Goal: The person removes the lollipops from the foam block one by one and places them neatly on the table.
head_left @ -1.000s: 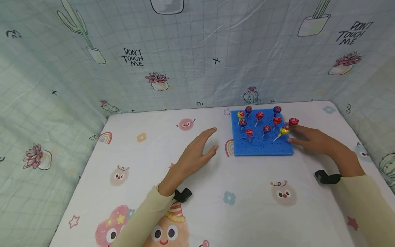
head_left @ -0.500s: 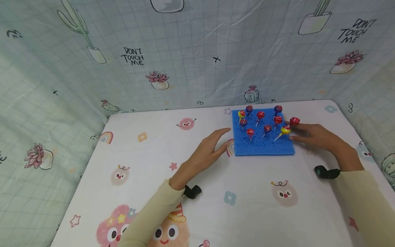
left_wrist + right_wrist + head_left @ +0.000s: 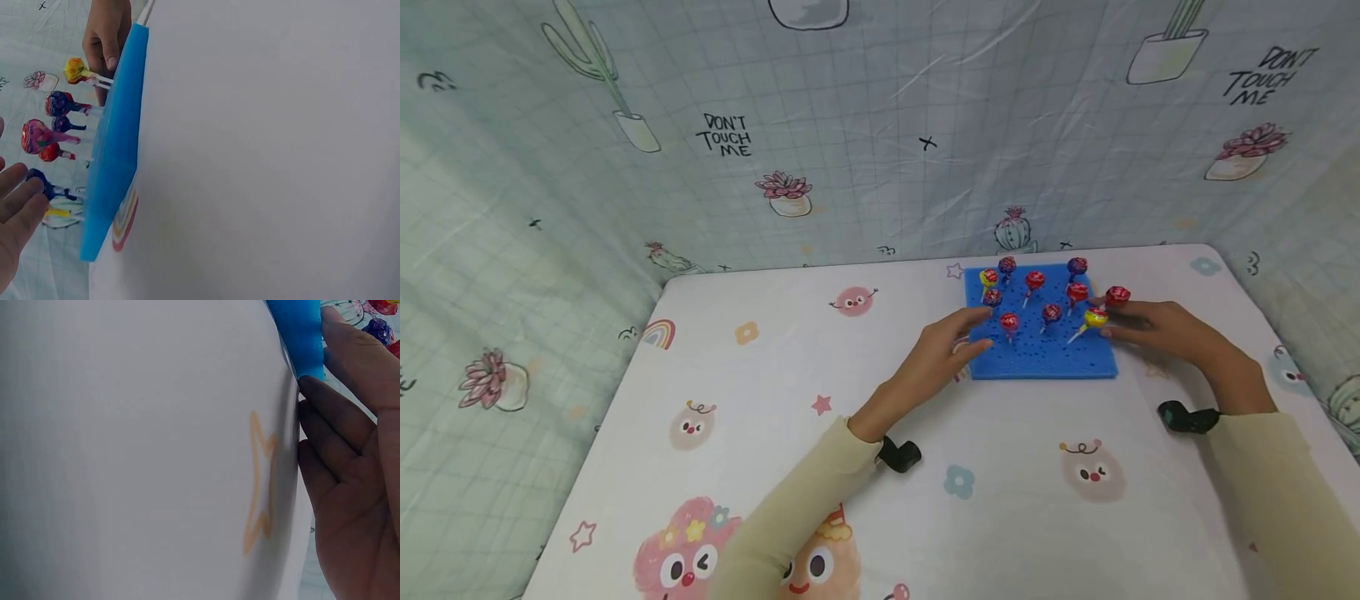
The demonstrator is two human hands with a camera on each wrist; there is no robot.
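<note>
A blue foam board lies on the table with several wrapped lollipops standing in it by their sticks. My left hand reaches over the board's left side, fingers and thumb spread apart. In the left wrist view its fingertips overlap a dark blue lollipop, and nothing is pinched between them. A red lollipop stands just right of that hand. At the board's right edge rests my right hand, its fingers fairly straight and touching the edge. Close to its thumb a yellow lollipop leans, with a red lollipop behind.
The white cloth on the table has cartoon prints, and a patterned curtain hangs along its back and sides. Black wrist cameras sit under both forearms. Other lollipops crowd the board's back half.
My left hand has moved right, from bare table to over the board's left edge. The right hand stays at the board's right edge, and the lollipops keep their places.
</note>
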